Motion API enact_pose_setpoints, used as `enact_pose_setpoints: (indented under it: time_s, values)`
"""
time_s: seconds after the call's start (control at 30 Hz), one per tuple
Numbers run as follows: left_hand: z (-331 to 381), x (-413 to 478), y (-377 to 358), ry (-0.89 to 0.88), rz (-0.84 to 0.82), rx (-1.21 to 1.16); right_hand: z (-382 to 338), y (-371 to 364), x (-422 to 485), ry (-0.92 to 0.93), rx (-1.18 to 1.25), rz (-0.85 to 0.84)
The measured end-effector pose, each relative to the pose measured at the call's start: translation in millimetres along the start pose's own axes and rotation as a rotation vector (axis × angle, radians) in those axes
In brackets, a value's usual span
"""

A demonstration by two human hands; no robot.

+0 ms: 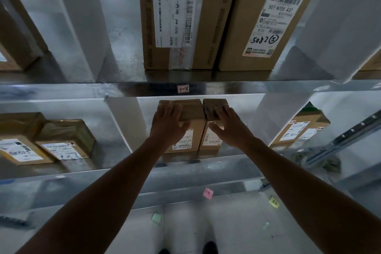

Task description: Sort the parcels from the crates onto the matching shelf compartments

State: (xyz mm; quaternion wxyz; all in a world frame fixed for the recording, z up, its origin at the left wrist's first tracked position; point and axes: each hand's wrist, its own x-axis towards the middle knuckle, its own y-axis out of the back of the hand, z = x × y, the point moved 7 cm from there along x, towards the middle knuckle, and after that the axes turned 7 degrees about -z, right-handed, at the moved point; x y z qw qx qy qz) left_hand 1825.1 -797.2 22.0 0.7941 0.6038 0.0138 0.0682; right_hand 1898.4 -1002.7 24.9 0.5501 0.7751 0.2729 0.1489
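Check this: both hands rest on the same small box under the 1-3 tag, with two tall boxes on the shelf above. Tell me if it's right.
Not the same box. The head view shows two side by side: the left hand rests on the left small box, the right hand on the right small box. The rest stands.

The scene is dimly lit, with a cold bluish cast. Glare is thrown off the metal shelf edge (144,88) above the left grip (168,123) and right grip (228,128). The forearms (115,187) below them are left in deep shadow. The labels (20,150) far left of the grips are smeared, and the uprights (82,27) are bowed by wide-angle distortion.
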Motion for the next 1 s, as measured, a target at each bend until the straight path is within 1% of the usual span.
enact_pose_setpoints:
  time_s: [0.13,0.3,0.4,0.57,0.73,0.9,1.0]
  values:
    - [-0.5,1.1,-5.3,0.022,-0.016,-0.004,0.4,-1.4,-0.3,-0.007,-0.035,-0.029]
    - [-2.8,-2.3,-5.6,0.064,0.031,-0.052,-0.3,2.5,8.9,-0.071,-0.145,-0.105]
    - [0.0,-3.9,-9.2,0.069,0.022,-0.067,-1.9,2.4,7.8,-0.1,-0.185,-0.141]
    - [-3.8,-4.5,-10.1,0.089,0.032,-0.09,-10.5,-0.5,7.9,-0.079,-0.141,-0.113]
    - [-2.0,-7.7,-7.8,0.094,0.048,-0.125,-4.8,-2.6,2.2,-0.142,-0.126,-0.147]
    - [1.5,-13.7,-10.4,0.049,0.074,-0.075,-10.2,-3.9,-3.3,-0.106,-0.099,-0.119]
    - [5.6,-22.8,-3.3,0.052,0.121,-0.033,-22.2,3.1,-10.6,-0.059,-0.122,-0.032]
